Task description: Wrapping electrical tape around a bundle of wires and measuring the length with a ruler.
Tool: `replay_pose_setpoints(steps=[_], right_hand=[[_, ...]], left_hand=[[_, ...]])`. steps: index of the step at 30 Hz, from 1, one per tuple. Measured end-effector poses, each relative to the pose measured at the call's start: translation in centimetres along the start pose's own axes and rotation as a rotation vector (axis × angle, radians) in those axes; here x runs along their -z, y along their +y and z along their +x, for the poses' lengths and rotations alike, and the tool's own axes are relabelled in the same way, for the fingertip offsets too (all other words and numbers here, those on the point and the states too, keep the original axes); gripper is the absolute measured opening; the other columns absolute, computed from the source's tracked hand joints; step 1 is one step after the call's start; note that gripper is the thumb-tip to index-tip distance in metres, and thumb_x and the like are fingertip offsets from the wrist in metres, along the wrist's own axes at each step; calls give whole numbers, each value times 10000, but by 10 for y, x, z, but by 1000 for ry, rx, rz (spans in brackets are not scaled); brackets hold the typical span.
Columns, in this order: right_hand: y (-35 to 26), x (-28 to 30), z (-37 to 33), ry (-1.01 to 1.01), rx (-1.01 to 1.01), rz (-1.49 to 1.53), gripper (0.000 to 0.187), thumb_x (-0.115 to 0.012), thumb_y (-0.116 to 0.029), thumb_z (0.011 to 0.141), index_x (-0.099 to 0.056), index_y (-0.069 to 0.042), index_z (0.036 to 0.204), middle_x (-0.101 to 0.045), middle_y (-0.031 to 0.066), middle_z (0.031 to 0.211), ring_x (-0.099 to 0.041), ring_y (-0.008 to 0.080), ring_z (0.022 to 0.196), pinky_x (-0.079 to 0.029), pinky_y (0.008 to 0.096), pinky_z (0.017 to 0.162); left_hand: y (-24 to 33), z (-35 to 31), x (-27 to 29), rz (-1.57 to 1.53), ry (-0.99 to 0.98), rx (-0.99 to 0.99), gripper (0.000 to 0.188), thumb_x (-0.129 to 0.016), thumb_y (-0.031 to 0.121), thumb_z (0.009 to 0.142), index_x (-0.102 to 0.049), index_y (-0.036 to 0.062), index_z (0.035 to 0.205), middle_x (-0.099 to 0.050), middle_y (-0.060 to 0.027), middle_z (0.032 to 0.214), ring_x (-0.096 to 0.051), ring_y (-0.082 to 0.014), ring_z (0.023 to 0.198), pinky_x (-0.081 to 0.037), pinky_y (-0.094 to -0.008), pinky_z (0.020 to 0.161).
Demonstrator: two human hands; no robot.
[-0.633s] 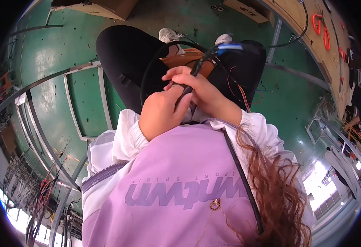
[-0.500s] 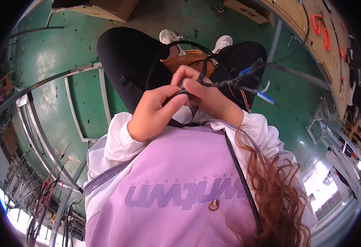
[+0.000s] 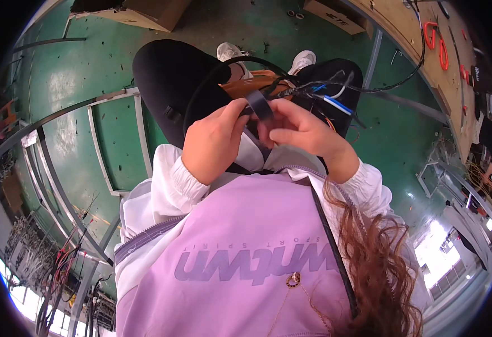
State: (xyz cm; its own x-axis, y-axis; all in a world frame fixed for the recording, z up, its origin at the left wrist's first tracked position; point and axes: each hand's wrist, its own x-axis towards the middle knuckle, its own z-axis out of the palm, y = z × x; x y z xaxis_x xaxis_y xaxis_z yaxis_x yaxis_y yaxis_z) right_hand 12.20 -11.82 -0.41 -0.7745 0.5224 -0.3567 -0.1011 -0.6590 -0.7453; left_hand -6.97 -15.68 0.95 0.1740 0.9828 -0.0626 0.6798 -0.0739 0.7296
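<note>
My left hand (image 3: 215, 140) is closed, its fingertips pinching the black cable (image 3: 192, 101) in front of my lap. Between the two hands a roll of black tape (image 3: 259, 106) stands on edge, slightly blurred. My right hand (image 3: 313, 135) curls its fingers round the near side of that roll; some of its fingertips are hidden behind it. Beyond the right hand, a taped wire bundle (image 3: 299, 90) splits into loose ends, among them a blue and white piece (image 3: 337, 105). The exact spot where tape meets cable is hidden by my fingers.
An orange-brown object (image 3: 248, 87) lies between my legs. At the right, a wooden board (image 3: 420, 33) carries red hooks (image 3: 443, 53), and a dark cable runs from it to the bundle. Metal frames (image 3: 103, 146) stand at the left; cardboard boxes (image 3: 335, 16) lie at the far side.
The tape roll has come into sight between my hands. My right hand has shifted right and opened its grip somewhat; my left wrist has turned. The bundle's loose ends have swung left and upward.
</note>
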Motion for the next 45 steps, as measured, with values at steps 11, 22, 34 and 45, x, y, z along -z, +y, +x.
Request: replay_pose_setpoints(steps=[11, 22, 34, 45], right_hand=[[18, -26, 40, 517, 89, 449, 371, -597, -176, 762, -465, 2, 1059, -527, 87, 1027, -540, 166, 839, -436, 267, 751], [-5, 1, 23, 432, 74, -467, 232, -538, -237, 860, -581, -35, 756, -528, -15, 631, -452, 45, 568, -349, 184, 515], [-93, -31, 36, 128, 700, -1534, 212, -486, -184, 813, -661, -74, 764, -627, 92, 697, -606, 176, 684, -483, 322, 668], [-256, 67, 36, 931, 403, -1596, 304, -460, -256, 838, -520, -45, 1047, -579, 151, 955, -565, 295, 889, -448, 364, 750]], left_hand=[[15, 5, -8, -96, -77, -52, 65, -559, 70, 793, -516, 29, 820, -532, -175, 676, -535, -356, 620, -422, -374, 527], [-30, 49, 12, -892, -465, 324, 191, -509, 130, 858, -563, -38, 930, -563, -23, 718, -536, -99, 680, -419, -216, 599], [-36, 167, 6, -435, -257, -51, 354, -480, 293, 875, -549, -50, 828, -593, -138, 699, -554, -220, 624, -453, -339, 599], [-24, 106, 60, -1137, -579, 163, 248, -500, 275, 878, -426, 89, 732, -312, 58, 560, -271, -41, 463, -209, -206, 425]])
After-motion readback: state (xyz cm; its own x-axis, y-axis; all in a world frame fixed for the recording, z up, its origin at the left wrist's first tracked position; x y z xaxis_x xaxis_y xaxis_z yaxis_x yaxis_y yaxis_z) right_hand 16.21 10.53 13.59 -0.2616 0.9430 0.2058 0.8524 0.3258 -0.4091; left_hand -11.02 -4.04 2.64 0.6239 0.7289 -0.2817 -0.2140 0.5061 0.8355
